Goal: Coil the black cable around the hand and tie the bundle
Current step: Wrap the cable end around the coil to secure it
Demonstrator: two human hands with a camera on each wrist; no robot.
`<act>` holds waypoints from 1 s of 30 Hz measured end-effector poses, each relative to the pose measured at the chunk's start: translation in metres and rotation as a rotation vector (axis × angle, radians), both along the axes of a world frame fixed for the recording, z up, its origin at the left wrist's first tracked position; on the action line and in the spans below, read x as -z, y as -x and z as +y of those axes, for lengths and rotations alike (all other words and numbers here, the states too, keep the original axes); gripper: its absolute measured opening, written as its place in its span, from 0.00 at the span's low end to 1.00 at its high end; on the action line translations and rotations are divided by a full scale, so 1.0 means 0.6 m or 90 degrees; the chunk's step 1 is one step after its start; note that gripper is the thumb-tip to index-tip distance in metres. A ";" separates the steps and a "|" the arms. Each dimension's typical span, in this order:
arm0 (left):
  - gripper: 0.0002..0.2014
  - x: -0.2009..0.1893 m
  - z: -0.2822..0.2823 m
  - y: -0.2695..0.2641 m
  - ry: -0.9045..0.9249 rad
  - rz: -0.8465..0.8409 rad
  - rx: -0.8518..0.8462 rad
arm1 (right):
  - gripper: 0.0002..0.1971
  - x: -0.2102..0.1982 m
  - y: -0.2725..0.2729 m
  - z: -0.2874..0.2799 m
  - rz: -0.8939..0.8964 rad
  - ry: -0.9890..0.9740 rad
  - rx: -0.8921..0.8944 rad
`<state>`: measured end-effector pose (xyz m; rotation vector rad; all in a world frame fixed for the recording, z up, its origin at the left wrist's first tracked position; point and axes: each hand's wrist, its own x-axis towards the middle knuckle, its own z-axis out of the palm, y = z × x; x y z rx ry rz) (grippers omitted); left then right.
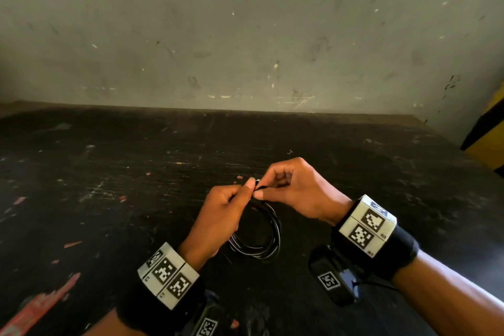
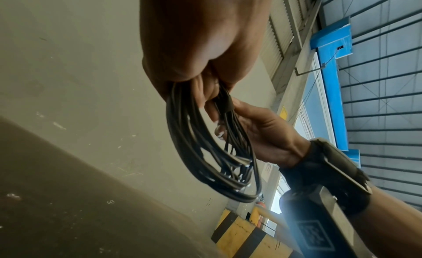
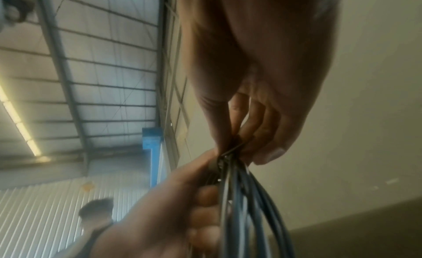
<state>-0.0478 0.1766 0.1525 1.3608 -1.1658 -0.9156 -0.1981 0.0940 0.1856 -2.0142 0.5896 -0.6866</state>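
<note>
We have the thin black rubber-sheathed cable (image 1: 268, 229) already gathered into a round bundle of several loops, and it hangs in the air between our two hands above the scuffed dark worktop (image 1: 109, 172), which meets a pale scratched wall (image 1: 245, 22); so we judge the coiling to be done and the tying to be the step in hand. Our left hand (image 1: 221, 215) has its fingers curled round the top of the bundle, the strands running down out of the fist in the left wrist view, while thumb and forefinger pinch at the gathering point. Our right hand (image 1: 294, 188) meets it there, thumb and forefinger closed on a short dark piece at the top of the coil, with a small pale tip showing between the fingertips; whether that is the cable's own end or a separate tie, we cannot tell. In the left wrist view a dark band (image 2: 227, 103) seems to cross the strands just beside the right hand's fingers, so a wrap may already be partly on. The next move, as we judge it, calls for the left hand to keep the loops pressed together while the right hand draws the loose piece round the bundle and tucks or cinches it snug. If the left grip slackens, the springy loops could fan out and the wrap could slip.
</note>
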 end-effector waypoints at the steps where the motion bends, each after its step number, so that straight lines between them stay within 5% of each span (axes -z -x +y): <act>1: 0.21 0.001 0.001 0.000 0.001 -0.008 -0.006 | 0.06 0.000 0.000 0.001 -0.002 -0.012 0.003; 8: 0.22 0.005 0.003 0.001 0.022 -0.102 -0.018 | 0.17 0.002 0.006 0.009 -0.012 -0.093 0.003; 14: 0.22 0.002 0.009 -0.001 0.015 -0.147 -0.039 | 0.13 0.010 0.015 0.022 -0.013 -0.098 0.016; 23: 0.24 -0.005 0.004 0.000 -0.008 -0.192 0.071 | 0.03 0.015 0.034 0.015 0.076 -0.164 -0.022; 30: 0.24 -0.007 0.003 -0.006 -0.026 -0.167 0.099 | 0.04 0.036 0.036 0.021 0.012 -0.178 0.008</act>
